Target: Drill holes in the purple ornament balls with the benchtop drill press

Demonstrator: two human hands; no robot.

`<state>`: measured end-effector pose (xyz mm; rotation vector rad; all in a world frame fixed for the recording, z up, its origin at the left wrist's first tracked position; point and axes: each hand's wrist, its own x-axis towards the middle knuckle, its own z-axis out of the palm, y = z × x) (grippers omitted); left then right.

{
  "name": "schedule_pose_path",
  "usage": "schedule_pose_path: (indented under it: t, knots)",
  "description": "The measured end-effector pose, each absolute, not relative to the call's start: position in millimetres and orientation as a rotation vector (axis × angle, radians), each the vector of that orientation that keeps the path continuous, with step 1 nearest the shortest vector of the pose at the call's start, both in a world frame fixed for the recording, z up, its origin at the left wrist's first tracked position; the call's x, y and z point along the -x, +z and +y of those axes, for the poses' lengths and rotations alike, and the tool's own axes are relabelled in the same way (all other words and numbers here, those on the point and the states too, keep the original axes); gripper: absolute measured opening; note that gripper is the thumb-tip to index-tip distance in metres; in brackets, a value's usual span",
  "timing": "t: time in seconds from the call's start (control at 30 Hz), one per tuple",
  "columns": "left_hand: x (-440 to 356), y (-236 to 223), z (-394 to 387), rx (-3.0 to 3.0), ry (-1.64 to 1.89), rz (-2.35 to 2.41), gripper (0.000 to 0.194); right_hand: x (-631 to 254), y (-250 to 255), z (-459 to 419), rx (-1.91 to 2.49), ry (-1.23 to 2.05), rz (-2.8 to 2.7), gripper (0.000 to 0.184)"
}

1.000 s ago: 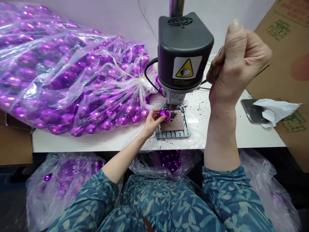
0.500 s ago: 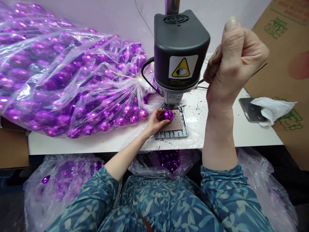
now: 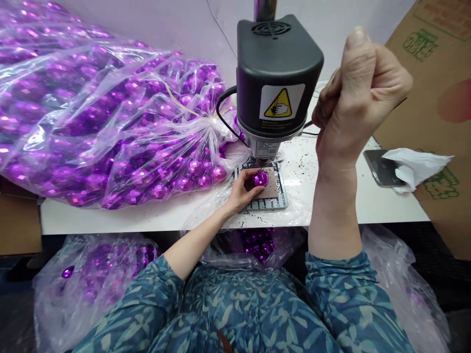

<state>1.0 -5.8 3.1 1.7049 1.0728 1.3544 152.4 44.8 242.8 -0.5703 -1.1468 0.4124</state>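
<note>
My left hand [image 3: 243, 189] pinches a shiny purple faceted ball [image 3: 261, 179] between thumb and fingers. The ball is on a brown square board [image 3: 271, 189] that lies on the slotted metal base [image 3: 281, 202] of a small drill press [image 3: 277, 73]. Directly above the ball is the press's chuck [image 3: 261, 162]; whether a bit touches the ball I cannot make out. My right hand [image 3: 362, 90] is raised beside the motor head, fingers closed in a fist around the press's lever, most of which the hand hides.
A big tied clear bag [image 3: 110, 117] of purple balls fills the table's left side. Dark shavings dot the white table [image 3: 294, 157]. A phone [image 3: 382, 166] with crumpled tissue [image 3: 415, 164] and a cardboard box [image 3: 434, 59] stand right. More bags [image 3: 91, 274] hang below the edge.
My left hand and the ball have shifted slightly right and down on the board. My right hand keeps nearly the same raised, closed pose.
</note>
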Motion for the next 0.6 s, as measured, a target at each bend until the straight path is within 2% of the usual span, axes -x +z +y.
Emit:
schedule_pose_path:
  t: [0.6]
  knots:
    - [-4.0,4.2,-6.2,-1.601,1.348,1.063,0.058,-152.5,184.0,6.3,0.467,0.233,-1.067,0.064]
